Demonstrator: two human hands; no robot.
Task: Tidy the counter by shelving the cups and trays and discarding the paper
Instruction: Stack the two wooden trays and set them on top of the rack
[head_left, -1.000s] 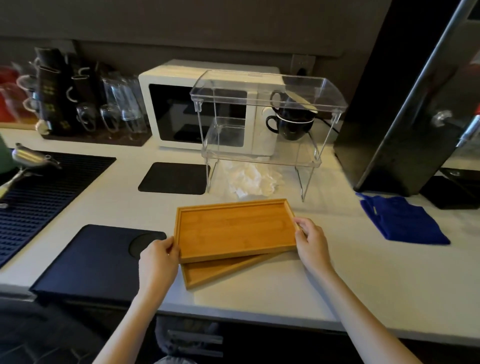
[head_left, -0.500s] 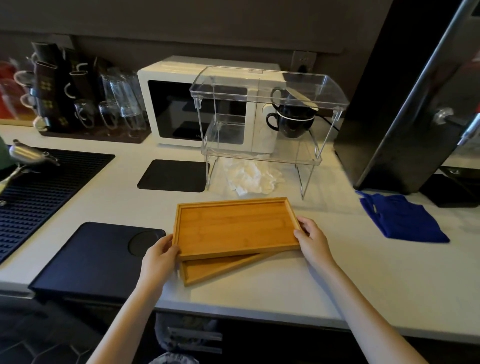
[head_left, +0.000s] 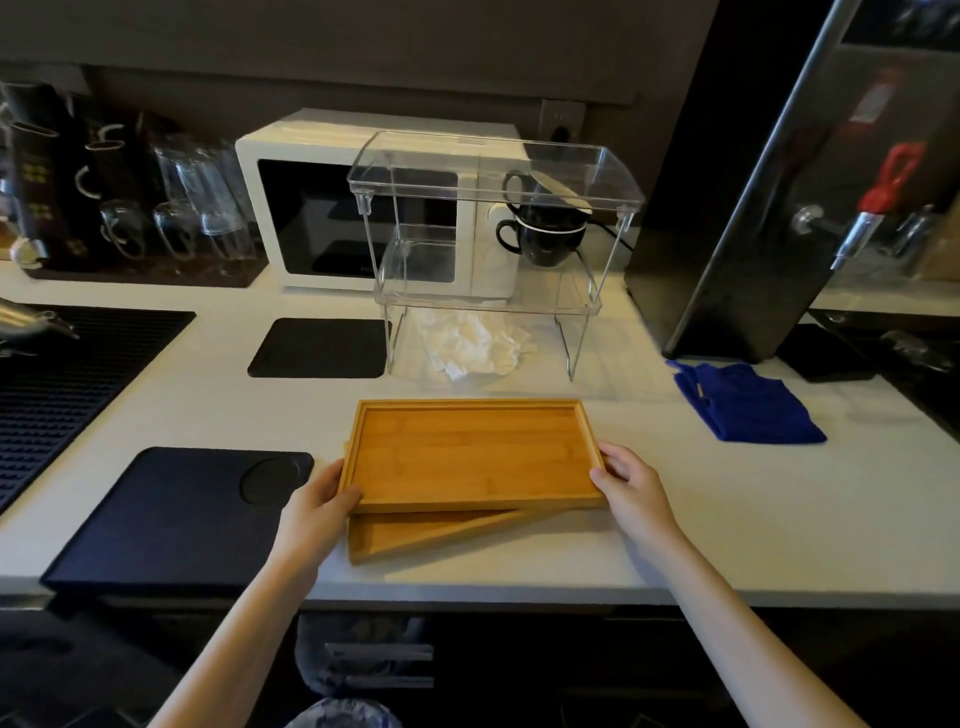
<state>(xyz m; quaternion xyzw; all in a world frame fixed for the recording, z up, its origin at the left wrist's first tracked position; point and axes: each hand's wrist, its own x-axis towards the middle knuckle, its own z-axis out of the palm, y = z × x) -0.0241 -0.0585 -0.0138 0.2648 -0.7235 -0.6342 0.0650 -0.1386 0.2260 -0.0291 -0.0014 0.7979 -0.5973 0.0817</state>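
Two shallow rectangular bamboo trays lie stacked near the front edge of the white table (head_left: 727, 545). The upper bamboo tray (head_left: 470, 454) sits square to the edge, while the lower bamboo tray (head_left: 415, 538) is turned at an angle beneath it, so its front left corner sticks out toward the person. The left hand (head_left: 317, 506) is closed on the upper tray's left short side, thumb over the rim and fingers underneath. The right hand (head_left: 631, 488) grips the right short side near the front corner, thumb on the rim.

Behind the trays stands a clear acrylic two-tier shelf rack (head_left: 493, 171). Two black ceramic cups (head_left: 545, 234) are stacked on its lower tier at the right. A crumpled white paper (head_left: 470, 348) lies on the table under the rack.

A white microwave (head_left: 311, 218) stands behind the rack. A folded blue cloth (head_left: 743, 410) lies to the right of the trays, well apart from them. A dark rectangular mat (head_left: 176, 514) lies just left of the left hand, and a smaller black square mat (head_left: 319, 348) sits farther back.
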